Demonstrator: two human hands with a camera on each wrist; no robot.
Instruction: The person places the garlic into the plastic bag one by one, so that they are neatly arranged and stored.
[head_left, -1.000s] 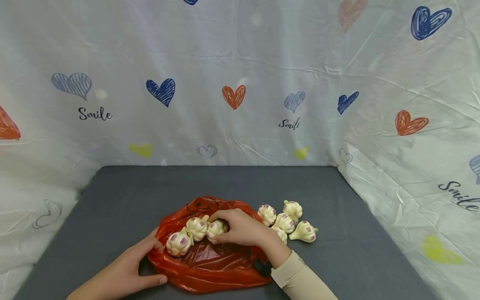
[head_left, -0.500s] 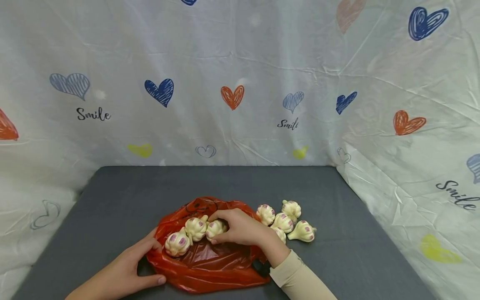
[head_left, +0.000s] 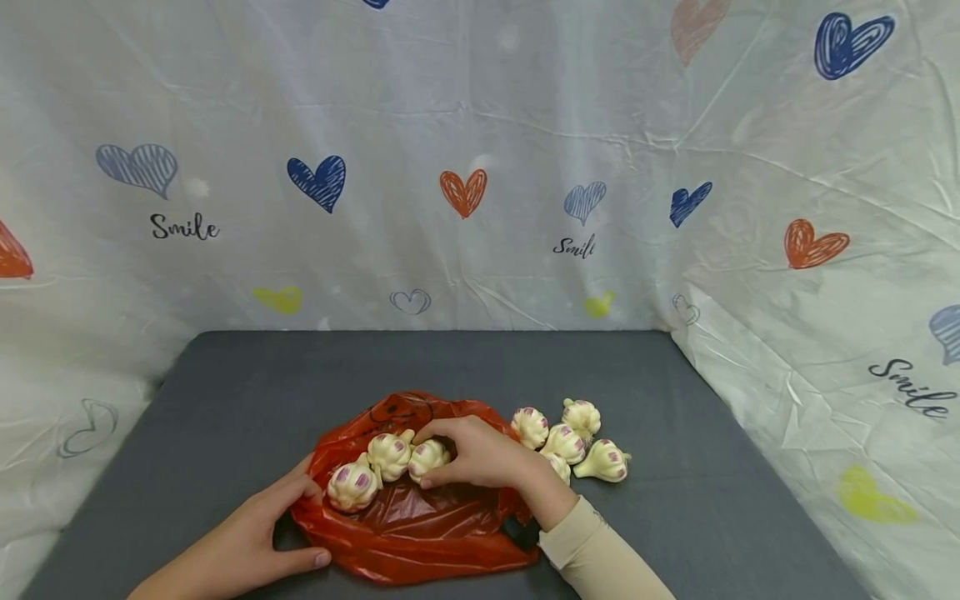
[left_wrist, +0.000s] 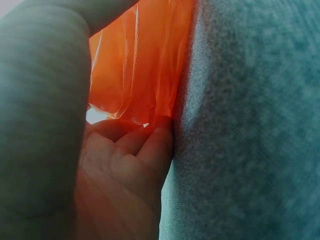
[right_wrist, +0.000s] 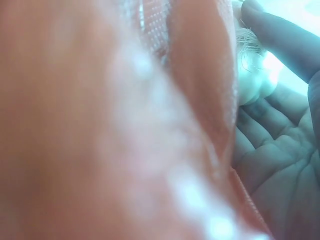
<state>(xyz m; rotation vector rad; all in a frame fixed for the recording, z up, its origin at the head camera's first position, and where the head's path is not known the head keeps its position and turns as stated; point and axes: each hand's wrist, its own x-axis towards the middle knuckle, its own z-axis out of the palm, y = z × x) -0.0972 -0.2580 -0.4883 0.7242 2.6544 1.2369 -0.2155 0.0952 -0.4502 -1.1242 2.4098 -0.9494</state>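
The flat, dark grey bench (head_left: 247,387) stretches beyond and to both sides of the fingers; a round thing rolling out over it could be hard to stop. Between the hands sprawls the crumpled, thin red plastic bag (head_left: 397,565). Its slack wall could fold inward, or catch on the right wrist and be dragged along.

The left hand (head_left: 258,532) bends its fingers at the bag's left rim, the thumb spread well apart; how firmly they hold is hidden. A weak hold there could let the mouth collapse.

The right hand (head_left: 480,454) reaches across the bag, fingers and thumb pinching an ivory, purple-patched, rounded garlic bulb (head_left: 427,461). An off-centre pinch could let it twist free.

Just left of those fingers, inside the rim, lie two matching bulbs (head_left: 389,457); a sideways nudge could shove them against the left fingers. Right of the right fingers, outside the bag, five loose bulbs (head_left: 565,444) huddle near the forearm, which could knock them if swung back low.
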